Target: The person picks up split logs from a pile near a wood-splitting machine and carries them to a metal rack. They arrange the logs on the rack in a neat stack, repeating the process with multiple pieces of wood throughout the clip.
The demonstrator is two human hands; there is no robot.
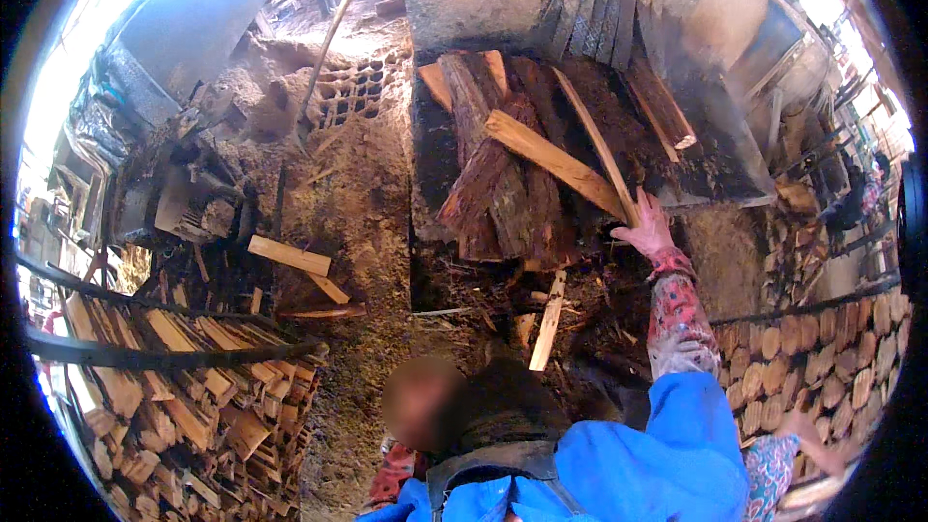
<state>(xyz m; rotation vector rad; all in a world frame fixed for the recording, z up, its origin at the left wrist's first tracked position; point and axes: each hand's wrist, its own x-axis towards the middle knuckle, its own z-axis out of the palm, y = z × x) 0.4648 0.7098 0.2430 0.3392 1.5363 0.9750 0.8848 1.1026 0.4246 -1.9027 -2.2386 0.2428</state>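
My right hand (646, 225) reaches forward to the near edge of a dark metal table (720, 179). Its thumb and fingers lie around the near end of a long thin wood strip (592, 130). A broader split plank (551, 159) slants in from the left, its end beside the same hand. Under and beside these lie rough, bark-covered slabs (483, 174), with another piece of wood (659, 106) farther right. My left hand (422, 404) hangs low by my waist, over the ground; it is blurred, so its fingers cannot be made out.
A machine with a motor (198, 208) stands at left. Stacked split wood (193, 377) fills the lower left, and a pile of cut ends (802, 358) the right. A loose stick (549, 321) lies below the table. At lower right another person's arm (812, 445) shows.
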